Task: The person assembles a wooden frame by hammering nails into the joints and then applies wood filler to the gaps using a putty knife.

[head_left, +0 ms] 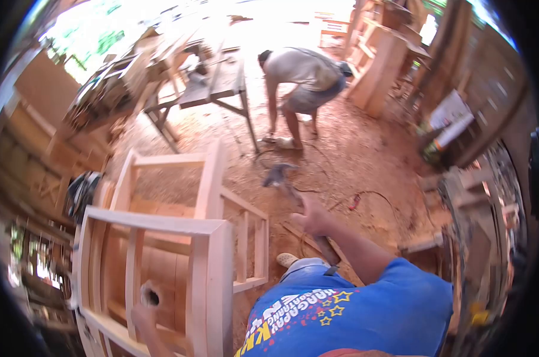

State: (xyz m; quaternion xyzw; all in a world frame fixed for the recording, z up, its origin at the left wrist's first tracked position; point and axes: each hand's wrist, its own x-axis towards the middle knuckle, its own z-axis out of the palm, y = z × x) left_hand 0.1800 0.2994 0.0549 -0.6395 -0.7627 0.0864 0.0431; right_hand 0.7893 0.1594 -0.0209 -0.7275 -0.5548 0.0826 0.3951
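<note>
My right hand [312,219] is closed around the handle of a hammer [279,175], whose dark metal head is raised over the sawdust-strewn floor. Beside me stands a pale unpainted wooden frame [219,273], chair-like, with posts, rails and slats. Inside its outline, near the slats, my left hand [143,315] looks closed. A pale rounded shape with a dark centre [152,295] shows at its fingers; I cannot make out what it is.
Ahead, a person [305,80] bends down towards the floor beside a wooden workbench [222,83]. Cords [326,166] run across the floor. Stacked wood [111,89] lies at the left, and wooden furniture parts [379,65] stand at the back right. Scrap lumber [475,202] lines the right side.
</note>
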